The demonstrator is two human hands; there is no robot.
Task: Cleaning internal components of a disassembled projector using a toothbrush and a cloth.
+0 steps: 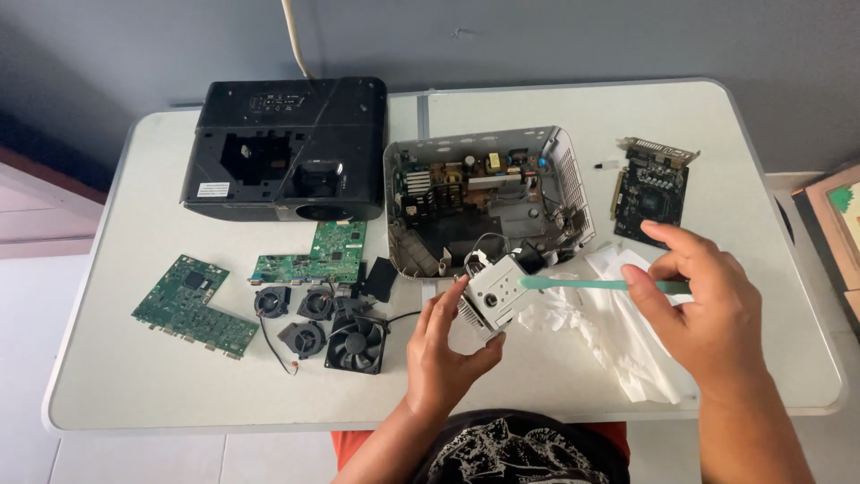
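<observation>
Near the lower middle of the frame, the left hand [445, 345] grips a small white boxy module [494, 298], fingers curled around its left edge and thumb underneath at its lower corner, holding it just above the white table [134, 376]. Right of it, the right hand [703, 300] pinches a teal brush handle [596, 285] between thumb and fingertips; the tool runs level to the left and its tip touches the module's upper right corner. Crumpled white tissue [618, 345] lies beneath the tool and the right hand.

Just above the module sits an opened grey chassis [488, 197] with circuit parts showing inside. At the upper left of the table rests a black projector housing [287, 148]. Below it lies a green circuit board [313, 255], and farther left another green board [195, 305]. Between these boards and the left hand, several black cooling fans [327, 327] are clustered, one with a thin wire trailing. At the upper right lies a dark expansion card [652, 190], well apart from both hands.
</observation>
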